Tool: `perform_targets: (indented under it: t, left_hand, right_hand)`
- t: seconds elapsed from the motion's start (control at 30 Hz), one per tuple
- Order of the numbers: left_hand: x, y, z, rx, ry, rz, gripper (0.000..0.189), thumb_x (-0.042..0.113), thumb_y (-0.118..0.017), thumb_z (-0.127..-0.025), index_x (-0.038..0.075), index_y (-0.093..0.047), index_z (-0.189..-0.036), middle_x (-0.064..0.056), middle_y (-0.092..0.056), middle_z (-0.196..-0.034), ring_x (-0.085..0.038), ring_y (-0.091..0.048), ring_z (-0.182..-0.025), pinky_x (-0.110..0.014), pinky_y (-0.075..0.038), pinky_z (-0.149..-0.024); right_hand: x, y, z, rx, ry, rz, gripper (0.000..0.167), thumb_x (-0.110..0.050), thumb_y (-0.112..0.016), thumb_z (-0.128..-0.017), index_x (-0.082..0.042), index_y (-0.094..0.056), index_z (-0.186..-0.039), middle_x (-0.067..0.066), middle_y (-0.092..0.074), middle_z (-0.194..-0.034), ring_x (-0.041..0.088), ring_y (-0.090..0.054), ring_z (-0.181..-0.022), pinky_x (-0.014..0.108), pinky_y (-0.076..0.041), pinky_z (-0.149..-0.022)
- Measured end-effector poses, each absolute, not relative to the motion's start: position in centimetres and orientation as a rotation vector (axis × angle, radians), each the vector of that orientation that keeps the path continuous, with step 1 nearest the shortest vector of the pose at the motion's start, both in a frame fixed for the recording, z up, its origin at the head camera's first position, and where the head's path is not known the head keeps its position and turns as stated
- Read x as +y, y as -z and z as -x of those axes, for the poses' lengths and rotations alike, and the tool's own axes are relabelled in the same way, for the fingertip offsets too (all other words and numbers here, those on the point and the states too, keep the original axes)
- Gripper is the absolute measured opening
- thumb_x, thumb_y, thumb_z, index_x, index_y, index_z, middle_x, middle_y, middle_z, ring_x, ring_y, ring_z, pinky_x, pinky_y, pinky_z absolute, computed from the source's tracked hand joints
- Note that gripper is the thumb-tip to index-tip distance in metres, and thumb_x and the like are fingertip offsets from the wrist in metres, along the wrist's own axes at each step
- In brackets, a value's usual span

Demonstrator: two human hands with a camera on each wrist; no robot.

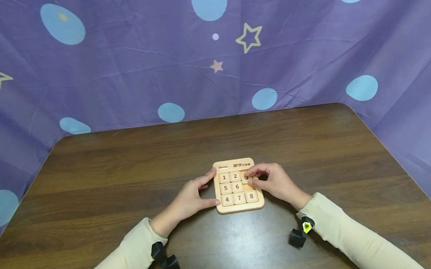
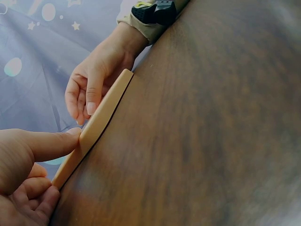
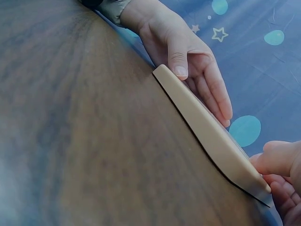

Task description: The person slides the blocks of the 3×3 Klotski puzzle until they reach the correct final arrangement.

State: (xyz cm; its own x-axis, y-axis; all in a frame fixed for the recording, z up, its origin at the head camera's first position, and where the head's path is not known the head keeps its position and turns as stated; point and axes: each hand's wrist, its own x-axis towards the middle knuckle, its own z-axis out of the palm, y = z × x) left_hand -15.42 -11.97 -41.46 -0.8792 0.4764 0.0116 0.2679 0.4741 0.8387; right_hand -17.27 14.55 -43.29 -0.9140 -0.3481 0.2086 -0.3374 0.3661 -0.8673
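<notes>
A pale wooden number slide puzzle (image 1: 240, 209) lies flat on the table, printed text along its top. Its rows read 1, 2, 3, then 5, 6 and a gap, then 4, 7, 8. Along the left side, my left hand (image 1: 188, 199) holds the frame, thumb by the lower corner and forefinger near the upper one. My right hand (image 1: 279, 183) pinches the 3 tile (image 1: 246, 177) at the right, its fingertips partly covering it. Both wrist views show the frame (image 2: 101, 117) edge-on, so the tiles are hidden there. The left thumb (image 3: 178, 59) touches its edge.
The dark wood-grain table (image 1: 127, 157) has rounded far corners. Behind it hangs a purple cloth (image 1: 140, 81) with stars and blue dots. Black wrist devices (image 1: 166, 259) are strapped over both cream sleeves (image 1: 119, 258).
</notes>
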Motion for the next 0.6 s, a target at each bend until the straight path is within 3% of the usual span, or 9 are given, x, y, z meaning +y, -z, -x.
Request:
perform_targets:
  t: [0.6]
  left_hand:
    - [-11.95,41.39,15.42,2.497,-1.361,-0.636,0.082,0.011,-0.080,-0.074,-0.002,-0.036,-0.142,-0.010,-0.032,-0.149,-0.022,-0.033,-0.136,-0.035,-0.042,-0.103]
  right_hand:
    - [13.88,43.44,17.59,2.650,1.658,0.575,0.020,0.000,-0.073,-0.077,-0.004,-0.073,-0.096,0.006,-0.071,-0.092,0.010,-0.057,-0.075,0.020,-0.049,-0.067]
